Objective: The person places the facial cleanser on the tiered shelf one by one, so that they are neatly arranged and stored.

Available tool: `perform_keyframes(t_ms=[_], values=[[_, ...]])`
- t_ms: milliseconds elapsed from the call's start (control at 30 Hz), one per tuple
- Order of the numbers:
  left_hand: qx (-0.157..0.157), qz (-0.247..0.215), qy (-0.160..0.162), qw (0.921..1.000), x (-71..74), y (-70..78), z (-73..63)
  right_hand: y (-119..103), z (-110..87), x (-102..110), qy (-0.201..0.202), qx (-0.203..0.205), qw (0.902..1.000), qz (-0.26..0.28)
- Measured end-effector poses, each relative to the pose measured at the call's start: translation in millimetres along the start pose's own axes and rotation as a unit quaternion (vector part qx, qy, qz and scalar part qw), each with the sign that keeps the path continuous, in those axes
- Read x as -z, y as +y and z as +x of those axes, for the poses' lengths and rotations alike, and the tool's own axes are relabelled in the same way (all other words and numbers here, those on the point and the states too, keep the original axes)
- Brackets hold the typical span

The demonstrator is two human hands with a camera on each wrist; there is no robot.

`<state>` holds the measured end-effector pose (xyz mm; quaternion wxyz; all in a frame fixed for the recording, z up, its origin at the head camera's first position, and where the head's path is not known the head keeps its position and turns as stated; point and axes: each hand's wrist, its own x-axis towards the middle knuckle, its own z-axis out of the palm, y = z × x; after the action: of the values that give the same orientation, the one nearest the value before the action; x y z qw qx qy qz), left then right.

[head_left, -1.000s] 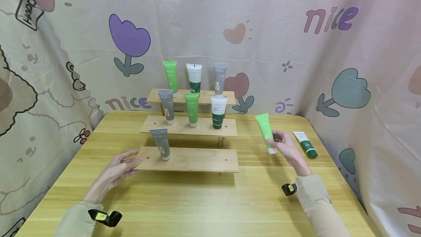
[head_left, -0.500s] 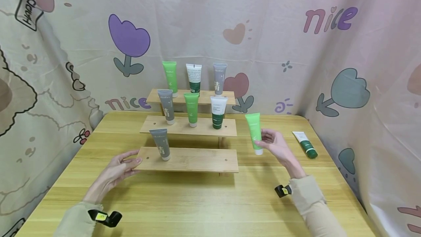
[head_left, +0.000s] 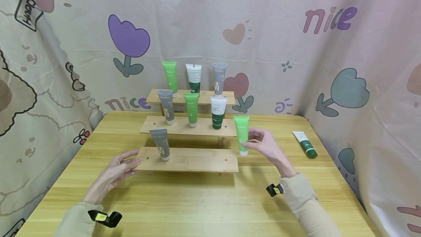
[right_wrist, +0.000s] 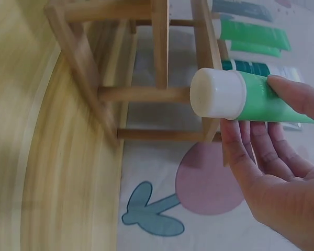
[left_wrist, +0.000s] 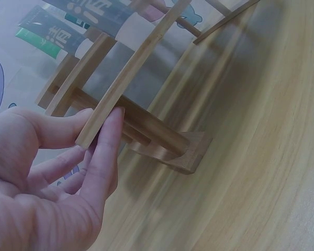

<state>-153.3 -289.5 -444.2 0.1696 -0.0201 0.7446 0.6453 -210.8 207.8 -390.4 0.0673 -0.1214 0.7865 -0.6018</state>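
Observation:
In the head view my right hand (head_left: pixel 268 148) pinches a light green squeeze tube (head_left: pixel 241 134), upright with its white cap down, just off the right end of the wooden tiered rack (head_left: pixel 204 159). The right wrist view shows that tube's white cap (right_wrist: pixel 218 94) close up, thumb on one side and fingers on the other. My left hand (left_wrist: pixel 57 167) pinches the left end of the rack's lowest board (left_wrist: pixel 126 86) between thumb and fingers. One grey tube (head_left: pixel 161 144) stands toward the left of that board.
Grey, green and white-and-dark-green tubes stand on the middle board (head_left: pixel 177 124) and top board (head_left: pixel 204 98). Another white-and-dark-green tube (head_left: pixel 305 144) lies on the wooden table (head_left: pixel 197 207) at the right. A patterned curtain (head_left: pixel 263 39) hangs behind and at both sides.
My right hand has carried the green tube leftward to the rack's right end, and the tube has gone from tilted to upright. My left hand has stayed on the lowest board.

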Motion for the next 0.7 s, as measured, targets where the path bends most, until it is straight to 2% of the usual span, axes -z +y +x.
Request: perform_keyframes(t_ms=[133, 333, 700], values=[[0.004, -0.005, 0.0, 1.0, -0.2, 0.4, 0.1, -4.6, 2.3, -8.3, -0.007, 0.003, 0.9999, -0.008], [0.026, -0.016, 0.007, 0.9995, -1.0, 2.2, 0.3, -11.0, 6.7, -22.0, -0.019, 0.023, 0.9993, -0.02], [0.022, -0.017, 0.013, 0.9995, -2.1, 1.6, 1.6, -18.5, 14.5, -50.7, -0.055, 0.059, 0.9967, -0.01]])
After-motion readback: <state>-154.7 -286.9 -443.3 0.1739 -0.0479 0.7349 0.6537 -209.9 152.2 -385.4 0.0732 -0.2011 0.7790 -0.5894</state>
